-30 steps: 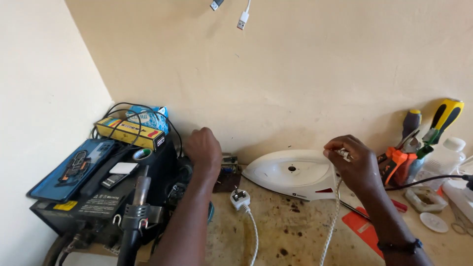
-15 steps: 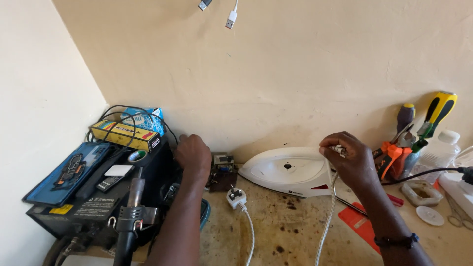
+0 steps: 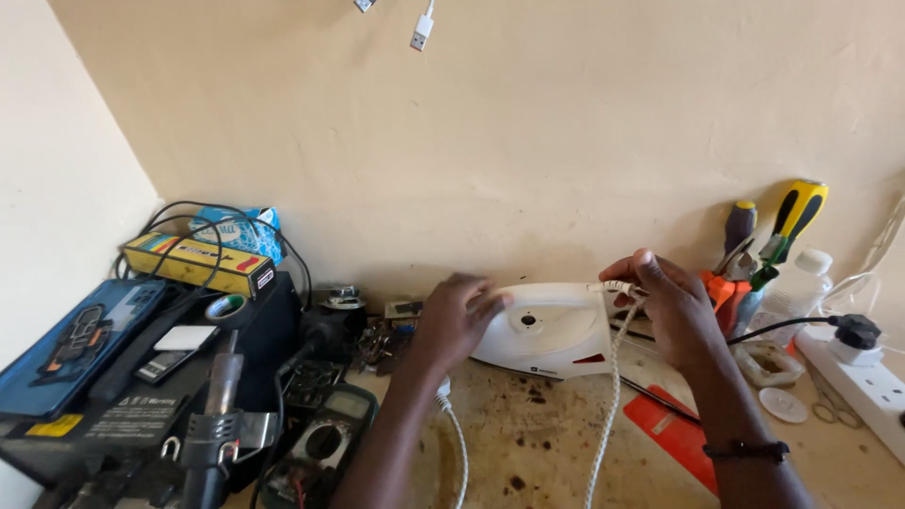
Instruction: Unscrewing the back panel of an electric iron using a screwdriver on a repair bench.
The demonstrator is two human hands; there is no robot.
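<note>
Resting under left hand (image 3: 457,316): white iron (image 3: 551,330)

Head-worn view, down onto workbench (image 3: 566,443)

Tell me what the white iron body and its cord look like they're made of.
Iron body: smooth, slightly glossy white shell, probably moulded plastic. Cord: white with a twisted, rope-like texture, likely fabric-braided sheathing. Right hand pinches its end; left hand rests on the shell.

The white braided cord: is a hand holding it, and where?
Yes: right hand pinches the white braided cord near its end at the white plastic iron.
</note>
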